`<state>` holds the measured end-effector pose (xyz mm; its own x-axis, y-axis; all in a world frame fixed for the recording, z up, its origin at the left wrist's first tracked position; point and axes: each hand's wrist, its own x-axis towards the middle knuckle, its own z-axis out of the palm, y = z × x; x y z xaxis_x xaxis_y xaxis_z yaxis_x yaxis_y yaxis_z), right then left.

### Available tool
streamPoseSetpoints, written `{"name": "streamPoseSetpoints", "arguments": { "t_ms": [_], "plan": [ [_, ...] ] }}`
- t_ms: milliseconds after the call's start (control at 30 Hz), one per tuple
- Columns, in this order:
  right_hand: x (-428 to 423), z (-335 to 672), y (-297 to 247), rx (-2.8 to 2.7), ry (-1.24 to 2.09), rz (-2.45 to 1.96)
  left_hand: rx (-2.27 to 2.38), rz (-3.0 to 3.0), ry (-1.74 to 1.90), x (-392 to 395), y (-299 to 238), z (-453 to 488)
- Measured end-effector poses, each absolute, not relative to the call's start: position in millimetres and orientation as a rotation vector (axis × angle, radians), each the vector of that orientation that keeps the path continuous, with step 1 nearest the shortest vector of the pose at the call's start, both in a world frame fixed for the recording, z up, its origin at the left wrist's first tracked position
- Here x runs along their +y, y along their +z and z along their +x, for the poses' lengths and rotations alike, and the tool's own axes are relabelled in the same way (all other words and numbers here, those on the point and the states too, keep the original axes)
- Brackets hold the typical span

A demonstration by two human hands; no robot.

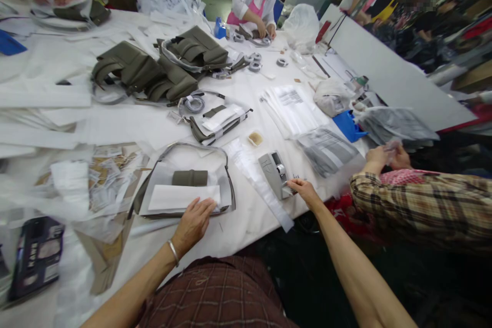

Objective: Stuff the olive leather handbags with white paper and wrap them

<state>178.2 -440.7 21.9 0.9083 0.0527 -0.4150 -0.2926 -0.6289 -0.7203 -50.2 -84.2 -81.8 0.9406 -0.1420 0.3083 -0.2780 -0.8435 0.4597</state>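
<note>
White paper [169, 198] could totally skid if the open left hand [195, 221] on it slips while the right hand [305, 191] seemingly pinches tape [285, 183] at the dispenser [270, 173].

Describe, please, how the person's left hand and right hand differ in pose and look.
The left hand lies with extended fingers over the white strip on the bag, while the right hand has its fingertips at the near end of the tape dispenser; any grip there is too small to tell. A silvery bangle circles the left wrist; the right wrist shows none. Both hands are bare.
</note>
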Motion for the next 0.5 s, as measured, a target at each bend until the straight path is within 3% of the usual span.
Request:
{"name": "streamPoseSetpoints", "arguments": {
  "t_ms": [267,500],
  "plan": [
    [-460,154,52,0.142,0.301,-2.289,-0.284,2.584,0.336,-84,-81,-50],
    [-479,143,28,0.210,0.361,-2.551,-0.260,2.551,0.309,-84,-80,-50]
  ]
}}
